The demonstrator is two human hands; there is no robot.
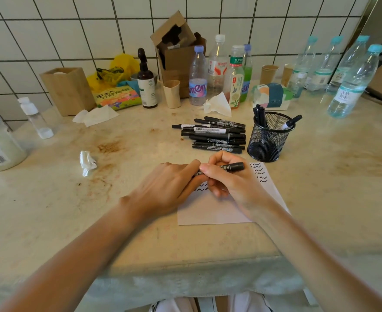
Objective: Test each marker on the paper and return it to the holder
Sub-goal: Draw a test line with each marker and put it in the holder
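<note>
**Marker held in both hands above the paper, most of the pile not yet tested**

In the centre of the frame both hands hold one black marker [225,168] just above the white paper [212,210]. The right hand [228,179] has its fingers curled around the barrel. The left hand [169,185] pinches the left end of the marker with thumb and fingertips; whether it pulls a cap off or pushes it on, I cannot tell, because the fingers hide that end.

The long axis of the marker lies nearly level across the frame, from left to right, and rises a little toward the right. The free blunt end points to the right, toward the mesh holder [269,140]. The other end is covered by the fingers.

As for progress, I judge the task is in its early part. The paper carries several short wavy lines at its upper right and some more beside the hands, so a few markers were tested. The holder, at the right of centre, contains only a few markers. A pile of markers [214,137] lies on the table [320,188] just left of the holder, and these are probably waiting for their test.
</note>
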